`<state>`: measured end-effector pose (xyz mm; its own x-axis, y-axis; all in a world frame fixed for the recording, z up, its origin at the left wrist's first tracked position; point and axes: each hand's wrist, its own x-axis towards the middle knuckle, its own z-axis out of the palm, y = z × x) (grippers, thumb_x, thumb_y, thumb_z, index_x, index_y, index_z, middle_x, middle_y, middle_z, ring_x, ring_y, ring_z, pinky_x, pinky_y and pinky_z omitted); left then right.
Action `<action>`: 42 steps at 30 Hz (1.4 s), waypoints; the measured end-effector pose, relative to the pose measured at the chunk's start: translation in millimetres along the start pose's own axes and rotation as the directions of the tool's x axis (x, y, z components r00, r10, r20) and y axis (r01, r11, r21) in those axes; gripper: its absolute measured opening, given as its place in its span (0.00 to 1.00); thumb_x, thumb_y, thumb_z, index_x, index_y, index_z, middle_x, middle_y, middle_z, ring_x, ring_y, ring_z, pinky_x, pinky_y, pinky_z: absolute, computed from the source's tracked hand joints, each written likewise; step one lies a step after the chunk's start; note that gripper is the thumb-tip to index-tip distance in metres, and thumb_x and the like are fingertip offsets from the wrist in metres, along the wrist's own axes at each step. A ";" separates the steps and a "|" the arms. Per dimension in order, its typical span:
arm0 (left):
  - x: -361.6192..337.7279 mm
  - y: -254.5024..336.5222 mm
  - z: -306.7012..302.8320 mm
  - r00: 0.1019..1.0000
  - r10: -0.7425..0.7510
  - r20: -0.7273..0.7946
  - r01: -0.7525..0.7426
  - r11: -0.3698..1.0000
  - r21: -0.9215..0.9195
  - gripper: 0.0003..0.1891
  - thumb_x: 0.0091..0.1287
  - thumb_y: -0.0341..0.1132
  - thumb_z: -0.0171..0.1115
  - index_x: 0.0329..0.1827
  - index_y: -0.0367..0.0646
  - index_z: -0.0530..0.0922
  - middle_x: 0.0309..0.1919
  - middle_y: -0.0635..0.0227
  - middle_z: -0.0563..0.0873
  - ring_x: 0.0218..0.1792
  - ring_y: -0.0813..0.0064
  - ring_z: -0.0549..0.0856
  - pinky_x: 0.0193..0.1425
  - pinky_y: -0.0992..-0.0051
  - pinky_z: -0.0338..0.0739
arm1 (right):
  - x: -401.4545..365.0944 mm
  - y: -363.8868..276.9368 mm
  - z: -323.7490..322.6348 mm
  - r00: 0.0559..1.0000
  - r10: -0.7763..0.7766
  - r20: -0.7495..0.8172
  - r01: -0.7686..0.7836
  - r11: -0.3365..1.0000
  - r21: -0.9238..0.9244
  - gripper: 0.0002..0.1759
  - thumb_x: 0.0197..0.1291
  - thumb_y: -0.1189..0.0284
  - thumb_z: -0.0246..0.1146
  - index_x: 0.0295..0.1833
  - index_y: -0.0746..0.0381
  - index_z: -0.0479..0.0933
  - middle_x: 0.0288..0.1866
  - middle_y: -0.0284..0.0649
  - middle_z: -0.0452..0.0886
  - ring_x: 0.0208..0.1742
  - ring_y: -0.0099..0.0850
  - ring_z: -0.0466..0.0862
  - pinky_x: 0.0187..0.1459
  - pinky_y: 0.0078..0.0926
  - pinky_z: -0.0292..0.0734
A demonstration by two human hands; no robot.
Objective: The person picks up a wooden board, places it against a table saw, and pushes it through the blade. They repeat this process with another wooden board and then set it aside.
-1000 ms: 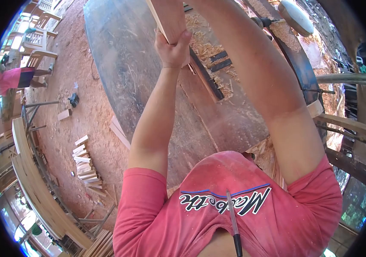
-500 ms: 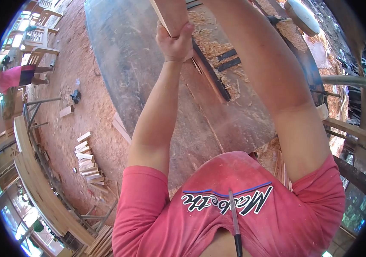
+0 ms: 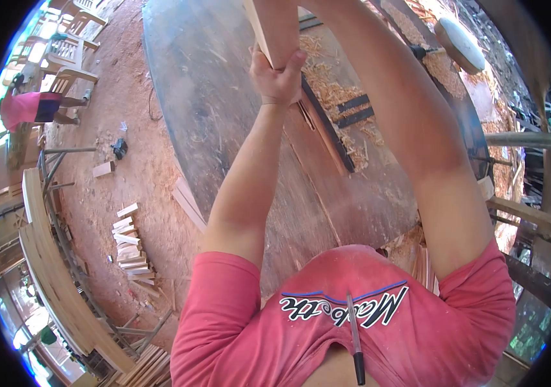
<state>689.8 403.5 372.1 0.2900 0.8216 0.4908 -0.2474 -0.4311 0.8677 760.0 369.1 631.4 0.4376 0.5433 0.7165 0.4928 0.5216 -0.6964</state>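
Observation:
My left hand [image 3: 278,84] is closed round the near end of a flat wooden board [image 3: 278,32], with the thumb on its right edge. The board runs up past the top of the head view, so its far end is hidden. My right arm [image 3: 385,84] reaches up along the right side, and its hand lies beyond the top edge. Below the board, a long wooden strip with a dark edge [image 3: 330,132] rests on the worn worktable [image 3: 211,103]. Curled wood shavings [image 3: 327,77] and two short black strips [image 3: 354,116] lie to its right.
A pale oval object on a shaft [image 3: 459,45] stands at the upper right. Cut wood pieces [image 3: 132,248] lie on the dirt floor, with long planks [image 3: 56,284] on a rack at left. A person in pink [image 3: 27,109] bends near wooden chairs [image 3: 66,51].
The view has shifted slightly, so the table, the board and my left hand appear a little lower and further right. My left hand keeps its grip on the board.

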 end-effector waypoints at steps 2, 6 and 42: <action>3.2 1.8 1.0 1.000 0.016 -0.003 -0.016 1.000 -0.018 0.38 0.56 0.58 0.81 0.58 0.35 0.80 0.47 0.57 0.88 0.49 0.61 0.87 0.58 0.62 0.79 | 2.2 2.3 0.2 0.999 0.033 -0.001 -0.033 0.998 -0.045 0.16 0.47 0.73 0.69 0.41 0.69 0.79 0.31 0.39 0.82 0.35 0.30 0.82 0.39 0.31 0.77; 9.0 -1.8 4.3 0.999 0.043 0.002 -0.043 0.996 -0.080 0.32 0.59 0.51 0.80 0.55 0.35 0.80 0.46 0.61 0.88 0.48 0.64 0.86 0.60 0.64 0.75 | 5.4 11.9 2.4 1.000 0.015 0.017 -0.014 0.997 -0.070 0.15 0.48 0.74 0.69 0.41 0.69 0.78 0.30 0.36 0.80 0.34 0.26 0.80 0.38 0.30 0.75; 105.0 -61.1 3.7 0.991 0.126 -0.047 -0.120 0.985 0.127 0.32 0.57 0.52 0.81 0.52 0.33 0.81 0.54 0.53 0.86 0.57 0.55 0.83 0.67 0.56 0.66 | 74.0 100.7 41.2 0.996 0.015 0.089 -0.018 0.999 0.038 0.11 0.53 0.76 0.68 0.43 0.67 0.81 0.32 0.32 0.81 0.34 0.23 0.81 0.35 0.25 0.75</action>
<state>738.8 514.7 370.9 0.2126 0.7772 0.5923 -0.1610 -0.5700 0.8057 811.0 489.0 612.6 0.3758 0.6077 0.6996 0.4560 0.5359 -0.7105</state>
